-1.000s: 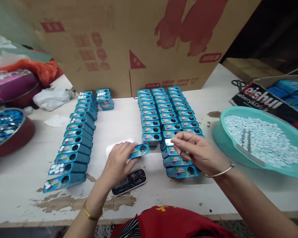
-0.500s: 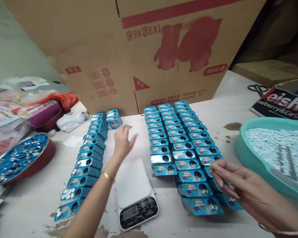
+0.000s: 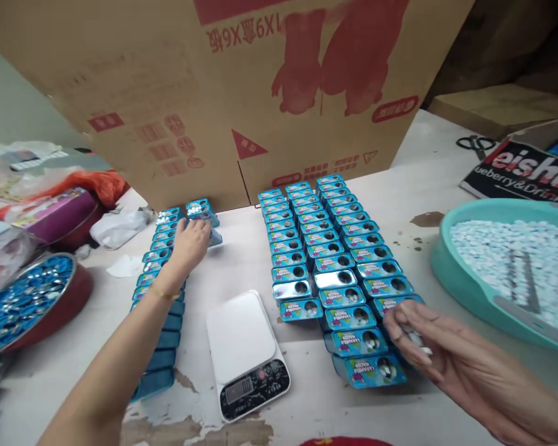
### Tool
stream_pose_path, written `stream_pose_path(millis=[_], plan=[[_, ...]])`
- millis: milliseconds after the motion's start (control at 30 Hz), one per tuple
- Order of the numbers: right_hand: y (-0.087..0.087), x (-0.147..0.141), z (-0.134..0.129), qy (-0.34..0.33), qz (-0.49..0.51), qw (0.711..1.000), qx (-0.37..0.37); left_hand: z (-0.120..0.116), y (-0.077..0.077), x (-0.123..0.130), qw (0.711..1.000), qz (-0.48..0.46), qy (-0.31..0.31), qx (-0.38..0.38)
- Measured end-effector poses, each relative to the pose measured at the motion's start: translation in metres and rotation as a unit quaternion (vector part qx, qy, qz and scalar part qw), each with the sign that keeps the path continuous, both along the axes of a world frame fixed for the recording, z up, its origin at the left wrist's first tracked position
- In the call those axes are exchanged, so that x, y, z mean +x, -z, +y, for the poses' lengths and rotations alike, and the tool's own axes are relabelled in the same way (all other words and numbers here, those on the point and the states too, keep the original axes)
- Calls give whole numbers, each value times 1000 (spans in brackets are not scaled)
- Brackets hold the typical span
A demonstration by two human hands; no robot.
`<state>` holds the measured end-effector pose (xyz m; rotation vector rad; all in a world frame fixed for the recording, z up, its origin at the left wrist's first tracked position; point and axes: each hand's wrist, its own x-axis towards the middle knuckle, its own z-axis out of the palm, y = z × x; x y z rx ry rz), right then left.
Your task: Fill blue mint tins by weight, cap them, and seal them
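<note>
My left hand (image 3: pixel 191 246) reaches over the far end of the left group of blue tins (image 3: pixel 159 246), its fingers bent down at a tin; their tips are hidden. White candies lie on top of the farthest tins there. My right hand (image 3: pixel 439 347) is curled around small white candies (image 3: pixel 416 339), beside the near end of the right rows of blue tins (image 3: pixel 348 317). Several of these tins show white candies through their round openings. Between the two groups sits a white digital scale (image 3: pixel 244 341) with a bare top.
A teal basin (image 3: pixel 469 297) of pale candies, with a metal tool in it, stands at right. At left is a red bowl (image 3: pixel 69 310) of blue wrapped pieces near plastic bags. A large cardboard box (image 3: pixel 167 80) stands behind. Scissors (image 3: pixel 475 144) lie at the far right.
My left hand has moved left and down from above the table onto the far tins. My right hand stays by the right rows, its candies now showing more. The view has shifted slightly.
</note>
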<state>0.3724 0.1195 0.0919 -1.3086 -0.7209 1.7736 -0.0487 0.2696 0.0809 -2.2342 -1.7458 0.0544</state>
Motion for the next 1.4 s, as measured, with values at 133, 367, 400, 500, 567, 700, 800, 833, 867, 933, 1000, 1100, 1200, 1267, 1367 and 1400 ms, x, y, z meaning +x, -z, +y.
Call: stream_pose_path(millis=[133, 367, 400, 500, 567, 700, 800, 833, 867, 933, 1000, 1100, 1200, 1267, 1367, 1400], plan=[[1, -23, -23, -15, 144, 982, -123, -80, -35, 46, 996, 10, 33, -84], [12, -49, -64, -127, 223, 958, -133, -157, -27, 109, 983, 15, 71, -169], [16, -51, -68, -139, 222, 956, -135, -159, -26, 112, 983, 10, 69, -168], [31, -57, -78, -155, 219, 953, -141, -164, -34, 108, 988, -30, 60, -138], [40, -59, -83, -142, 217, 953, -155, -174, -45, 99, 990, -83, 57, -96], [53, -61, -92, -134, 204, 949, -199, -213, -56, 71, 975, -216, -2, -44], [62, -61, -97, -157, 192, 945, -212, -250, -40, 51, 955, -282, -72, -52], [65, -62, -99, -172, 191, 942, -215, -262, -31, 46, 948, -298, -94, -58], [68, -63, -101, -187, 191, 939, -216, -274, -20, 42, 941, -311, -116, -67], [72, -65, -104, -206, 191, 935, -218, -294, 2, 36, 924, -340, -151, -84], [73, -69, -106, -201, 177, 938, -222, -309, 20, 33, 908, -370, -171, -93], [67, -74, -102, -186, 132, 948, -222, -321, 36, 32, 891, -404, -185, -94], [54, -82, -87, -225, 93, 952, -185, -319, 41, 33, 884, -421, -179, -94], [41, -90, -71, -260, 63, 955, -128, -312, 41, 34, 885, -426, -167, -88], [20, -111, -42, -296, 0, 955, -2, -298, 40, 36, 890, -427, -140, -78], [14, -120, -32, -305, -24, 951, 46, -294, 40, 38, 892, -427, -130, -74]])
